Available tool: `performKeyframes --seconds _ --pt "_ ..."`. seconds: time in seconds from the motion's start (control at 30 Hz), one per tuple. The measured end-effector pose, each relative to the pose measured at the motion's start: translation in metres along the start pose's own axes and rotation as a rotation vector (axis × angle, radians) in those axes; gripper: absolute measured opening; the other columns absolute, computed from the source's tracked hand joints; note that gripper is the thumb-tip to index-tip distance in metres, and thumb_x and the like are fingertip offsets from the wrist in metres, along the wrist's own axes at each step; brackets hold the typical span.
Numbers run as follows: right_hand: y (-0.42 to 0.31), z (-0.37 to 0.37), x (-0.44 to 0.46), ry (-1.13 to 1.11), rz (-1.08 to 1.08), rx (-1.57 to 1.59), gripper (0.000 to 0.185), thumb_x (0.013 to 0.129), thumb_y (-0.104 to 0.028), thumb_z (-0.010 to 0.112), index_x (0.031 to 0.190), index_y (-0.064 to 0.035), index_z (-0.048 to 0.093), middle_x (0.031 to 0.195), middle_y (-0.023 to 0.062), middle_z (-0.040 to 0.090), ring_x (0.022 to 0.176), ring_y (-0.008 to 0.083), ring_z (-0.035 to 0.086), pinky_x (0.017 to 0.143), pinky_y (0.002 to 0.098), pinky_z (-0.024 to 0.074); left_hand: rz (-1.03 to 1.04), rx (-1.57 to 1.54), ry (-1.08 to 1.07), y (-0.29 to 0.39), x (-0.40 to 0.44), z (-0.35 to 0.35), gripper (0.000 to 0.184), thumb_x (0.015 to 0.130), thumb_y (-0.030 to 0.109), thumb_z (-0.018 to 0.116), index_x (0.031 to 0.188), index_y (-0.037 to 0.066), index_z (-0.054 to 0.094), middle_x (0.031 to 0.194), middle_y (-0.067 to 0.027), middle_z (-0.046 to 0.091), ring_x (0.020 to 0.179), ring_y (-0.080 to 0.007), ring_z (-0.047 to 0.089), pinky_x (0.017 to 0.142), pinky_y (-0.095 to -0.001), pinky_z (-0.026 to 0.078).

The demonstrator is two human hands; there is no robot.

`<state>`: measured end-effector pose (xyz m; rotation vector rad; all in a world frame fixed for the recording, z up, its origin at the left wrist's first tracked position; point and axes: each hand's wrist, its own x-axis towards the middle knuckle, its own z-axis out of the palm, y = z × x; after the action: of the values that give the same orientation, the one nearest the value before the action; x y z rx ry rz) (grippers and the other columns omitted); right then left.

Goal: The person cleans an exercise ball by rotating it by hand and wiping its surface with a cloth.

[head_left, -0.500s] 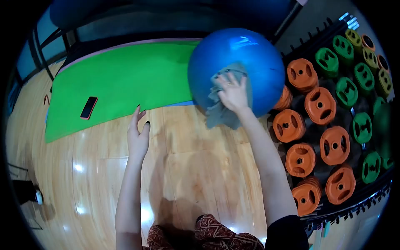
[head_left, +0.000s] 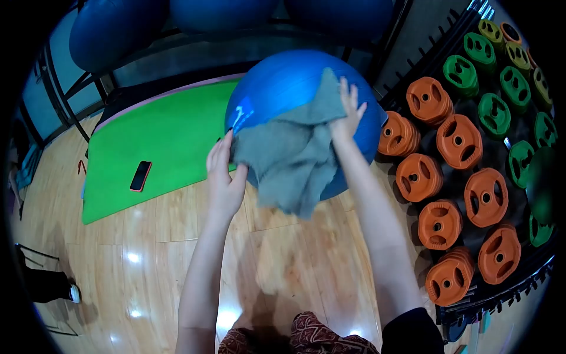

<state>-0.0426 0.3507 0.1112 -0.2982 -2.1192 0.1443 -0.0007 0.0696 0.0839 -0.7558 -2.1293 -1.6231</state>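
A large blue exercise ball [head_left: 283,76] rests in front of me, partly on the green mat. My right hand [head_left: 348,118] is on its right side with the fingers pointing up. A grey-green cloth [head_left: 289,153] is caught at the thumb side of that hand and spreads loosely leftward over the ball's front, its lower edge hanging down. My left hand [head_left: 224,177] is at the ball's left side, fingers stretched out, fingertips near the cloth's left edge. Whether they touch the cloth, I cannot tell.
A phone [head_left: 141,176] lies on the green mat [head_left: 159,135]. To the right, a rack holds orange weight plates [head_left: 460,141] and green ones [head_left: 495,114]. More blue balls [head_left: 224,12] sit on a rack behind. A person's leg [head_left: 50,285] shows at the left.
My left hand has come up to the ball from over the floor. The cloth has spread out leftward, and my right hand has shifted to the ball's right side. The ball's white marking has turned leftward.
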Motion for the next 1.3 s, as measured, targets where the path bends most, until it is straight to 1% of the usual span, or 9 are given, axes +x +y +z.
performKeyframes --seconds 0.17,0.27,0.33,0.53,0.8,0.93,1.1,1.2,1.3 --pt "-0.118 -0.017 -0.03 -0.287 -0.166 0.081 0.055 0.08 -0.037 0.053 0.128 -0.0094 0.048 0.13 0.0134 0.047 0.132 0.0296 0.029 0.103 0.0633 0.0109 0.049 0.321 0.024 0.0 -0.018 -0.001 0.069 0.067 0.008 0.053 0.134 0.005 0.038 0.139 -0.0145 0.036 0.131 -0.0364 0.023 0.108 -0.0453 0.019" --pt "-0.157 -0.02 -0.031 -0.26 -0.134 1.046 0.044 0.083 -0.022 0.05 0.121 0.0007 0.051 0.117 0.0191 0.055 0.121 0.0317 0.043 0.105 0.0452 0.0243 0.13 0.433 0.097 -0.013 -0.014 -0.03 0.074 0.061 0.008 0.05 0.133 0.004 0.038 0.139 -0.0147 0.036 0.131 -0.0354 0.024 0.109 -0.0435 0.015" --pt "-0.156 -0.039 -0.03 -0.18 0.141 1.243 0.032 0.089 -0.022 0.046 0.109 0.0002 0.057 0.105 0.0173 0.059 0.102 0.0222 0.052 0.091 0.0304 0.0374 0.172 0.228 0.168 -0.001 -0.008 -0.064 0.074 0.061 0.008 0.046 0.134 0.004 0.037 0.139 -0.0144 0.037 0.131 -0.0334 0.025 0.109 -0.0416 0.015" --pt "-0.142 -0.056 -0.028 0.418 0.658 1.283 0.029 0.093 -0.018 0.04 0.104 0.0048 0.055 0.109 0.0124 0.057 0.097 0.0187 0.052 0.086 0.0294 0.0402 0.087 0.29 0.235 0.021 0.001 -0.118 0.068 0.067 0.01 0.048 0.135 0.005 0.038 0.139 -0.0152 0.036 0.132 -0.0308 0.026 0.11 -0.0411 0.017" --pt "-0.152 -0.065 -0.057 0.03 0.616 1.277 0.036 0.091 -0.009 0.042 0.122 0.008 0.044 0.119 0.0154 0.052 0.107 0.0226 0.049 0.096 0.0306 0.0347 0.08 0.699 0.108 0.058 -0.003 -0.139 0.061 0.075 0.023 0.057 0.133 0.009 0.042 0.14 -0.0169 0.034 0.131 -0.0349 0.026 0.108 -0.0494 0.015" --pt "-0.153 -0.071 -0.049 0.225 0.691 1.548 0.039 0.092 -0.012 0.043 0.127 0.0049 0.043 0.122 0.0135 0.048 0.109 0.0205 0.047 0.094 0.0304 0.037 -0.284 0.964 -0.024 0.07 -0.035 -0.157 0.058 0.077 0.03 0.063 0.131 0.02 0.047 0.142 -0.0123 0.033 0.132 -0.0317 0.027 0.105 -0.0588 0.005" --pt "-0.198 -0.106 -0.035 0.139 0.369 1.257 0.04 0.091 -0.015 0.051 0.13 -0.0118 0.046 0.115 0.0118 0.044 0.109 0.0226 0.044 0.093 0.0324 0.0384 -0.44 1.069 0.074 0.079 -0.065 -0.191 0.06 0.077 0.032 0.064 0.133 0.022 0.045 0.143 -0.0104 0.033 0.133 -0.0305 0.027 0.102 -0.0642 0.002" --pt "-0.264 -0.09 -0.041 0.014 -0.229 1.255 0.061 0.079 -0.026 0.067 0.134 -0.0185 0.042 0.133 0.0139 0.038 0.121 0.0327 0.036 0.101 0.0499 0.0273 -0.395 1.148 0.142 0.081 -0.072 -0.199 0.067 0.074 0.035 0.065 0.135 0.02 0.042 0.143 -0.0091 0.034 0.131 -0.0325 0.027 0.102 -0.0641 0.002" --pt "-0.294 -0.105 -0.072 -0.364 -0.349 0.997 0.067 0.078 -0.048 0.062 0.135 -0.0197 0.041 0.142 0.0125 0.031 0.132 0.0355 0.024 0.104 0.0622 0.0091 -0.268 1.064 0.267 0.084 -0.071 -0.214 0.064 0.076 0.031 0.063 0.135 0.018 0.04 0.142 -0.0095 0.034 0.131 -0.0314 0.028 0.103 -0.0626 0.005"
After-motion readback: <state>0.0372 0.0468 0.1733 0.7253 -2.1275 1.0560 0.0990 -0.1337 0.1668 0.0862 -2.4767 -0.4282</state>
